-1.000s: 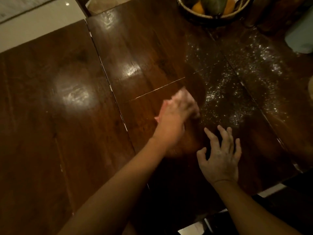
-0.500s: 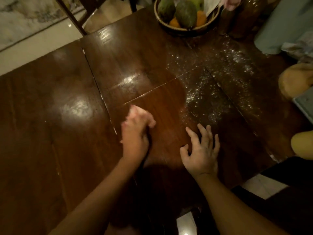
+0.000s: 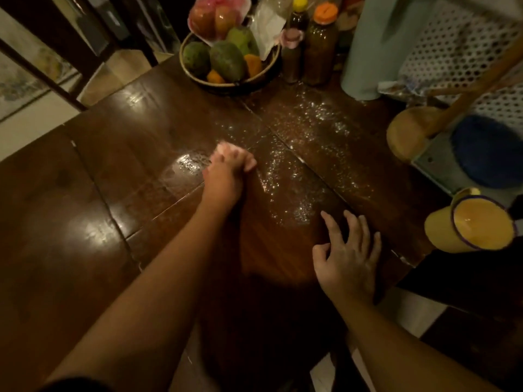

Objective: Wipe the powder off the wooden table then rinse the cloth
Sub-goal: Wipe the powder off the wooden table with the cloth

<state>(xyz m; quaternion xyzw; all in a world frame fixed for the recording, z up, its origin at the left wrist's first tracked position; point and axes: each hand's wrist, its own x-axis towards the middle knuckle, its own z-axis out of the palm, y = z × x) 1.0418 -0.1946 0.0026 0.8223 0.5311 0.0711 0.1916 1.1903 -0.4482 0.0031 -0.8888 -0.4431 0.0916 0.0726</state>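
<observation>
Left hand point(image 3: 226, 176): fingers curled tight over a pale pink cloth point(image 3: 226, 149), pressed on the tabletop point(image 3: 127, 154) at centre; blurred.
Cloth: mostly hidden beneath the hand; only a pink edge shows at its 12 o'clock side.
Right hand point(image 3: 349, 257): flat on the wood at 4 o'clock from the left hand, fingers spread, holding nothing.
Powder point(image 3: 308, 142): white specks scattered from 3 o'clock of the cloth up toward 1 o'clock.
Fruit bowl point(image 3: 226, 83): at 12 o'clock; contents dim.
Bottles point(image 3: 319, 43): at 1 o'clock, labels unreadable.
Yellow cup point(image 3: 469, 224): at 3 o'clock, past the tabletop's edge.
Blue object point(image 3: 489, 154): at 2 o'clock, cut off by the frame, unidentifiable.
</observation>
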